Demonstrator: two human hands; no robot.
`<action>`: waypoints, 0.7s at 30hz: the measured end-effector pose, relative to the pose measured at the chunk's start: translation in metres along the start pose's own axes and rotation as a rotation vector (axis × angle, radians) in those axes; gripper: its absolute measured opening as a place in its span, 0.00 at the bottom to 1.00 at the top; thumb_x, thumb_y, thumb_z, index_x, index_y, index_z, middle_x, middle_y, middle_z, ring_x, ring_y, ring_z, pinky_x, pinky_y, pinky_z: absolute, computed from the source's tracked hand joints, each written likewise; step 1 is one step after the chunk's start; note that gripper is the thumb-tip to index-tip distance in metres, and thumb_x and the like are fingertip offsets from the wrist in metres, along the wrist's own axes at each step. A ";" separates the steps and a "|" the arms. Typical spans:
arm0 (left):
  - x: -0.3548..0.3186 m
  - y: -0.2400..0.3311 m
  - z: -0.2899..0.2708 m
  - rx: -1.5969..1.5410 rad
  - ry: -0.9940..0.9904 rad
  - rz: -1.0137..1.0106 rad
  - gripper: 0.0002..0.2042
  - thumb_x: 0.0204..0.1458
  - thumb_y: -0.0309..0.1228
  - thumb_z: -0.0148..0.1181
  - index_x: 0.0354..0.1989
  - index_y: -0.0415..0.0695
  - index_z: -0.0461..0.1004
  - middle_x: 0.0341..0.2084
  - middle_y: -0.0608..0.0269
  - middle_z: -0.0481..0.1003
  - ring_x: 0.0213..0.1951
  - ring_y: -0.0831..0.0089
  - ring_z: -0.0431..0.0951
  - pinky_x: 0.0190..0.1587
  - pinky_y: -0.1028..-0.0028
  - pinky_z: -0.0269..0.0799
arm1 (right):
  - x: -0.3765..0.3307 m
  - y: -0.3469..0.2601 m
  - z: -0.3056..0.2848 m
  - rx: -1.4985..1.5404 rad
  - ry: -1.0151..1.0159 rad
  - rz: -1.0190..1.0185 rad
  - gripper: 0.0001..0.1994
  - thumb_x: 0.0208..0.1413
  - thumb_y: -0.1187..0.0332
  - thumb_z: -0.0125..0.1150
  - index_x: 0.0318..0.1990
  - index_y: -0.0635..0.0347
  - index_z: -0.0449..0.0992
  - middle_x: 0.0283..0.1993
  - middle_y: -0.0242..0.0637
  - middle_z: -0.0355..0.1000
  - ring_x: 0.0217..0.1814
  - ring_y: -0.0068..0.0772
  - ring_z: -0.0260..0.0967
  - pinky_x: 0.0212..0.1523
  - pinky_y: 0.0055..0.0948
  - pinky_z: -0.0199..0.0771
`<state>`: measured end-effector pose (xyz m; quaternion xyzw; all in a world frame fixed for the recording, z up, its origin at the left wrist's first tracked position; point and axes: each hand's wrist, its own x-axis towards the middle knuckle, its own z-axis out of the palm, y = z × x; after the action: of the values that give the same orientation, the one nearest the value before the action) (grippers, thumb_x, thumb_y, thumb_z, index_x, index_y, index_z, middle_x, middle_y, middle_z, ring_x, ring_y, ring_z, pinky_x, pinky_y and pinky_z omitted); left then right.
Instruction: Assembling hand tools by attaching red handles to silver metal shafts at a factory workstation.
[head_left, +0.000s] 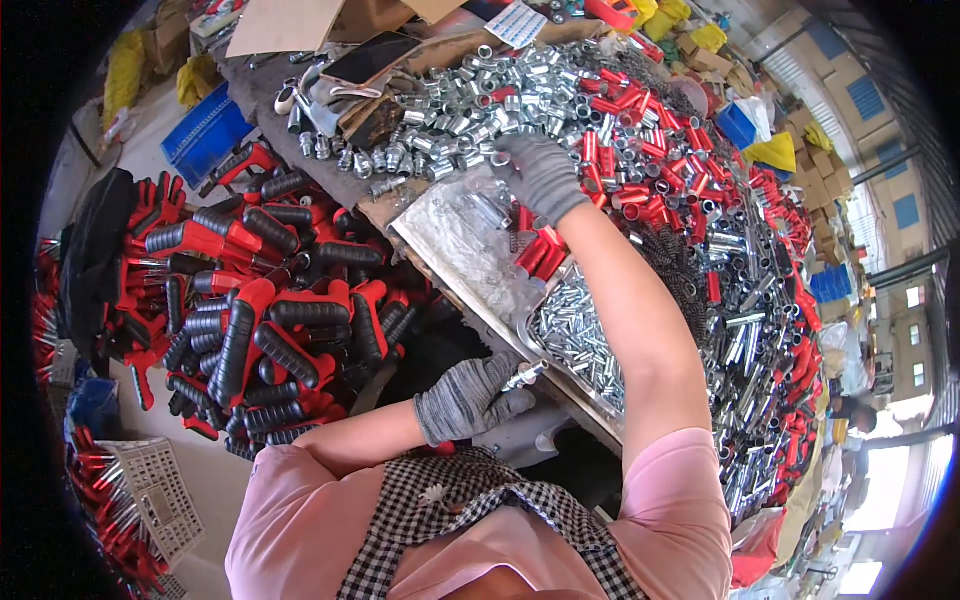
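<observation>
My left hand [472,402], in a grey knit glove, is closed on a small shiny metal fitting [526,376], pinched between thumb and fingers near the bench's front edge. My right hand [545,178], gloved alike, reaches over the bench with its fingers curled down at the edge of a heap of silver metal sleeves [470,110]. Whatever lies under its fingertips is hidden. Beside its wrist are several red metal tubes [543,256] and a clear plastic sheet [455,235] on a pale board. Small silver pins [575,325] fill a tray below my right forearm.
To the left is a big pile of red tools with black ribbed grips [240,330]. Red and silver tubes [640,150] heap up at the right. A phone [372,58] lies at the back. A blue crate [207,135] and a cream basket [160,497] stand at the left.
</observation>
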<state>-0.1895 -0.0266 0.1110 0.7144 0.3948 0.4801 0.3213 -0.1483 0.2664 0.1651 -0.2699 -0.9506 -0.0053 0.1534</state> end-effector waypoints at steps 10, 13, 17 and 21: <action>0.008 0.020 0.021 -0.093 -0.087 -0.080 0.25 0.54 0.39 0.56 0.57 0.39 0.63 0.40 0.44 0.73 0.40 0.49 0.76 0.41 0.62 0.72 | -0.237 -0.062 -0.115 1.182 0.211 0.645 0.11 0.55 0.70 0.57 0.43 0.66 0.72 0.35 0.34 0.72 0.35 0.23 0.68 0.36 0.23 0.68; 0.014 0.025 0.038 -0.160 -0.173 -0.121 0.25 0.55 0.41 0.55 0.57 0.38 0.62 0.41 0.44 0.73 0.44 0.48 0.74 0.45 0.63 0.71 | -0.300 -0.075 -0.140 1.265 0.348 0.798 0.11 0.53 0.67 0.60 0.42 0.62 0.72 0.35 0.31 0.71 0.35 0.19 0.65 0.37 0.19 0.66; 0.020 0.041 0.068 -0.160 -0.342 -0.036 0.26 0.55 0.44 0.55 0.57 0.39 0.64 0.43 0.45 0.73 0.46 0.52 0.74 0.49 0.64 0.69 | -0.352 -0.097 -0.160 1.288 0.490 0.659 0.21 0.52 0.59 0.64 0.48 0.62 0.68 0.36 0.33 0.71 0.36 0.25 0.68 0.39 0.23 0.70; 0.004 0.071 0.103 -0.242 -0.449 -0.118 0.25 0.53 0.46 0.56 0.53 0.41 0.67 0.41 0.48 0.74 0.44 0.54 0.75 0.47 0.65 0.70 | -0.383 -0.110 -0.185 0.729 0.163 0.244 0.14 0.54 0.68 0.60 0.48 0.60 0.71 0.42 0.40 0.71 0.44 0.33 0.68 0.43 0.28 0.69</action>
<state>-0.0734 -0.0657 0.1378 0.7351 0.2942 0.3335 0.5118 0.1577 -0.0402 0.2370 -0.3076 -0.8357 0.3295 0.3138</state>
